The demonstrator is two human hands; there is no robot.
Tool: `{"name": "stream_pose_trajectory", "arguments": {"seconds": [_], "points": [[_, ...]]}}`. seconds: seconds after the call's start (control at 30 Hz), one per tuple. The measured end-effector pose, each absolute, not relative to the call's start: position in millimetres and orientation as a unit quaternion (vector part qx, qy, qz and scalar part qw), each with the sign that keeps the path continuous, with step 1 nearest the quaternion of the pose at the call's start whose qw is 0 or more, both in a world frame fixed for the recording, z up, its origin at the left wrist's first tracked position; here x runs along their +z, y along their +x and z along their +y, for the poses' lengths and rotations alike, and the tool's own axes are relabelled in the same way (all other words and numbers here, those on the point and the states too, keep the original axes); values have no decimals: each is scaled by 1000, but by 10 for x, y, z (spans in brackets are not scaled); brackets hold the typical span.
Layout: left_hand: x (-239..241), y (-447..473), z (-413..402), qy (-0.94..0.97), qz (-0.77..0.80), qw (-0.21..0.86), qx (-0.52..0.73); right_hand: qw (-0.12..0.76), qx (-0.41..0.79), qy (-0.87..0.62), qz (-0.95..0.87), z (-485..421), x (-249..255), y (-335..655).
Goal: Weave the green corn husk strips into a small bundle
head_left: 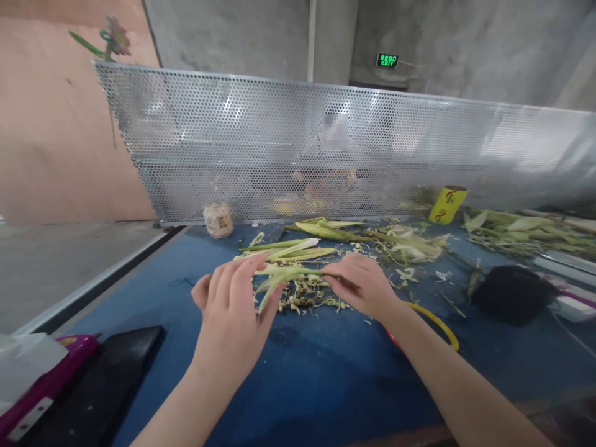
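Note:
My right hand (361,282) is closed in a pinch on the thin, brownish stem end of a green leafy stalk (295,272). The stalk points left, over the blue table, and its pale leaf strips fan out towards my left hand (233,292). My left fingers and thumb are apart and curved loosely around those strips, with a gap between the tips. Just behind my hands lies a bunch of long pale-green leaves (298,250). Beneath the stalk, shredded plant scraps (302,295) litter the table.
A perforated metal screen (261,130) closes off the back; a person shows dimly behind it. By it stand a twine-like roll (218,220) and a yellow can (447,205). More leaves (526,233), a black bundle (512,295), a yellow ring (437,323) and a black tablet-like slab (107,379) lie around.

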State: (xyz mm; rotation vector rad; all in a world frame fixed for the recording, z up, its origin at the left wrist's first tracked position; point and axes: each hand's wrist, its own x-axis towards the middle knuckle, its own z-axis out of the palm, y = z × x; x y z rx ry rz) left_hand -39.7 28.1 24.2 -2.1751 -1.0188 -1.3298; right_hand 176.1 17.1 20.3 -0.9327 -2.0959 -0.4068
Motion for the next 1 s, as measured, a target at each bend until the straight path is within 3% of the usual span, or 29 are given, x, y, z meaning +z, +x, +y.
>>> {"name": "stream_pose_trajectory", "arguments": {"seconds": [0.1,0.2,0.27,0.37,0.47,0.57,0.77,1.0], "points": [[230,-396,266,-797,-378,68,-465,439,-173,-388,-792,174,147,1732],[208,-358,267,-790,-384,-197,-436,438,-154,-402,-789,169,112,1664],[206,-329,295,-713,-342,-356,-498,407,-120,-402,-811,161,102,1605],[223,-304,354,-630,-312,-437,-561,359,-45,-412,-836,148,85,1511],[223,-296,379,-632,-315,-427,-565,352,116,-428,-825,135,48,1425],[189,-295,361,-700,-348,-329,-530,368,318,-401,-776,128,11,1351],[137,-301,333,-794,-375,-164,-450,406,375,-379,-742,145,-4,1269],[122,-279,367,-778,-373,32,-505,447,571,-338,-600,230,-103,1257]]}}
